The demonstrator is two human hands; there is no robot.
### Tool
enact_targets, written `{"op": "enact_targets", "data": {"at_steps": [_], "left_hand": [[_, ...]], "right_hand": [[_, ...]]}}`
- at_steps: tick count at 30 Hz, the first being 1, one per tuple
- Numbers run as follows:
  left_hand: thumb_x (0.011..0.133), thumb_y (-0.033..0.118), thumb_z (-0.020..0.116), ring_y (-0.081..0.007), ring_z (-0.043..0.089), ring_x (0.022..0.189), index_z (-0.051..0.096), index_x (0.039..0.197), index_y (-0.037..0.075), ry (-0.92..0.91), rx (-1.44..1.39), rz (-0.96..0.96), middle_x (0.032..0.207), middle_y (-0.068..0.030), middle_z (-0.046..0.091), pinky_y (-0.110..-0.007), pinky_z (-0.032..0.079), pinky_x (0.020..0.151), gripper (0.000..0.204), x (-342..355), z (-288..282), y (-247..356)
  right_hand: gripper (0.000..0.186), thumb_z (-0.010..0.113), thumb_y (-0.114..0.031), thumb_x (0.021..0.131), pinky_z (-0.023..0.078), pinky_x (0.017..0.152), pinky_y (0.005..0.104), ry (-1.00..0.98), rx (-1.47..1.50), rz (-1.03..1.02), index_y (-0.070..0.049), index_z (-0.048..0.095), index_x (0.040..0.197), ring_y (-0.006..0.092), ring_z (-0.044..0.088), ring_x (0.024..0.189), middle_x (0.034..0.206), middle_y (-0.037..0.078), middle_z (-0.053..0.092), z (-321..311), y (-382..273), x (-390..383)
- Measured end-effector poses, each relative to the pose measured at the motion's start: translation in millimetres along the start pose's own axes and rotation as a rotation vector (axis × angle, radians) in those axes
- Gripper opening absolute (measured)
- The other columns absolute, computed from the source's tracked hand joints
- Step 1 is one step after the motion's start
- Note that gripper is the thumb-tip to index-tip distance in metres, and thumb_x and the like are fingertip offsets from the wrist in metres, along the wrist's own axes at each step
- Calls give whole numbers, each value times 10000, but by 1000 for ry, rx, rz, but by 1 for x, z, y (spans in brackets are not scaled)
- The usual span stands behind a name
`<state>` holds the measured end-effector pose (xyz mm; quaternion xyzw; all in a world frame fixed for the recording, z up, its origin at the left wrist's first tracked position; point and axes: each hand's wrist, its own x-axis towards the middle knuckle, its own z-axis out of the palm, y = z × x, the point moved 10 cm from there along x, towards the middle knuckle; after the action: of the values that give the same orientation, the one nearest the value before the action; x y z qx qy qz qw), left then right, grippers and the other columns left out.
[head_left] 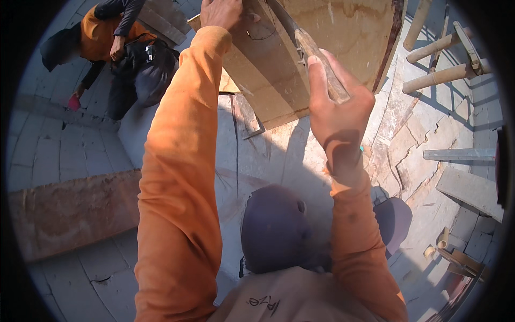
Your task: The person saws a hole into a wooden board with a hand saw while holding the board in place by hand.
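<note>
My right hand (pixel 340 102) is closed around the worn wooden handle of a bladed tool (pixel 324 70). A narrow dark metal blade runs from that handle up past the top edge, so its exact kind is unclear. Under the tool lies a stained plywood panel (pixel 351 37), with a darker brown band along its left side. At the top, my left hand (pixel 221 12) is over the panel's left edge. Its fingers are mostly cut off by the picture's edge, so their hold is hidden.
At upper left, another person (pixel 99 32) in orange and dark clothes bends down. A reddish-brown board (pixel 75 212) lies at left. Wooden poles (pixel 437 48) stand at upper right, above a metal bar (pixel 458 154) and a grey plank (pixel 469 190). The pale floor (pixel 424 145) is cracked.
</note>
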<state>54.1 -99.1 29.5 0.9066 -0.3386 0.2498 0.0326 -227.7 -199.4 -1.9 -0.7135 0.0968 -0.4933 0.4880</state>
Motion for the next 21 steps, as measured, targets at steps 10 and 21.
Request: {"op": "enact_targets", "data": {"at_steps": [10,21], "left_hand": [[818,402,779,-321,499,1364,487,1471,122,83,65,56,1441,-100,584,-597,324,1160,769,11,-1,-20],[813,418,786,-322,493,1370,473,1482,116,-30,73,43,1455,-102,567,-593,337,1149,797,4,13,-28]], "right_hand": [[295,736,-7,908,564,650,292,60,-16,-95,92,702,1184,181,755,754,875,241,756,-63,-7,-104],[332,751,-50,907,583,714,312,-126,-202,87,102,691,1196,261,780,822,935,255,761,-17,-4,-57]]}}
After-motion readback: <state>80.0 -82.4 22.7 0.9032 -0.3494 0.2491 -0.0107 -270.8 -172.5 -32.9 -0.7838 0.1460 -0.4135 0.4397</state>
